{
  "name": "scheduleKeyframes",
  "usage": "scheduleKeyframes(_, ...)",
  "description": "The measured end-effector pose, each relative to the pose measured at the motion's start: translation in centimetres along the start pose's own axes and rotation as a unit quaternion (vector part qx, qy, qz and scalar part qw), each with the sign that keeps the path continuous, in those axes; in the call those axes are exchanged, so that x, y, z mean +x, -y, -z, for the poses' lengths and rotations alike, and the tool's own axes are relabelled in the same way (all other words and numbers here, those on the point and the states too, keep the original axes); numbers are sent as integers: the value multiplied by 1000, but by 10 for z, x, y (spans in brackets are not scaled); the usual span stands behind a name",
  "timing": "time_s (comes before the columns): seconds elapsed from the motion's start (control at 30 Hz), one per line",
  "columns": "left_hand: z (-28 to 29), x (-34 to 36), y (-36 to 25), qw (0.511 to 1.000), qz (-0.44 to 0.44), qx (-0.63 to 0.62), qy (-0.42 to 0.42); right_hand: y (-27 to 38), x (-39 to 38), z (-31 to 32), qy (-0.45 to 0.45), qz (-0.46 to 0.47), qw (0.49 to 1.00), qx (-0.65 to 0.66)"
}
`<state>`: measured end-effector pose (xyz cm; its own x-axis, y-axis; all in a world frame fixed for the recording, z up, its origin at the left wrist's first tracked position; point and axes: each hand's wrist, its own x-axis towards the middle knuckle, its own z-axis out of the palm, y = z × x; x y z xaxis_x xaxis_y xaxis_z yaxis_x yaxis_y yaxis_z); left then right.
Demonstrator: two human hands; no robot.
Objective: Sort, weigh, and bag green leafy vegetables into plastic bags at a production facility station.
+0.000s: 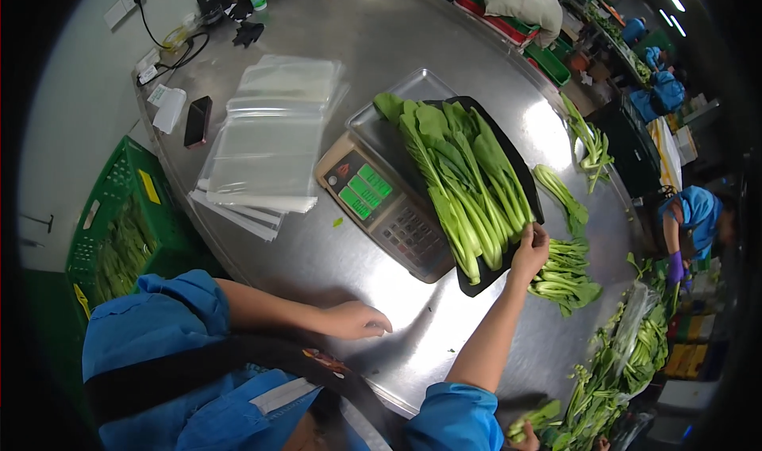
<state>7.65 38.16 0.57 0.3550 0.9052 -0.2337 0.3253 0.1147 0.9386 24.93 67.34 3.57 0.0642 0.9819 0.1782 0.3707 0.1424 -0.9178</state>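
The right hand (530,249) reaches out over the steel desk (413,46) and rests its fingers on the stem ends of the leafy greens (464,181) at the near right corner of a black tray (486,280); the grip looks loosely curled on those stems, though whether it actually pinches one I cannot tell. The greens lie in a neat row, pale stalks toward the person and dark leaves pointing away, filling the tray. The tray sits on the pan of a digital weighing scale (381,205), whose green displays and keypad face the person. Just beside the right hand, on the bare desk, lies a smaller bunch of greens (565,272), and farther off two more loose stalks (589,145).

The left hand (355,321) lies flat on the desk near the person's body, grasping nothing, fingers lightly bent, well apart from the scale.

Left of the scale is a stack of clear plastic bags (270,138). Beyond it lie a dark phone (198,121) and cables by the wall. A green crate (119,229) of greens stands at the desk's left side. At the right, a heap of greens (627,356) is piled below the desk edge, and other workers in blue (698,213) stand farther back.
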Motion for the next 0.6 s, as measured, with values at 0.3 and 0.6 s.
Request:
scheduleKeyframes(0.3,-2,4,11,1000,8,-23,5,-6,1,-1,-7,-20,997,78)
scheduleKeyframes(0.6,-3,8,8,999,17,-19,21,-9,1,2,1,-19,996,82)
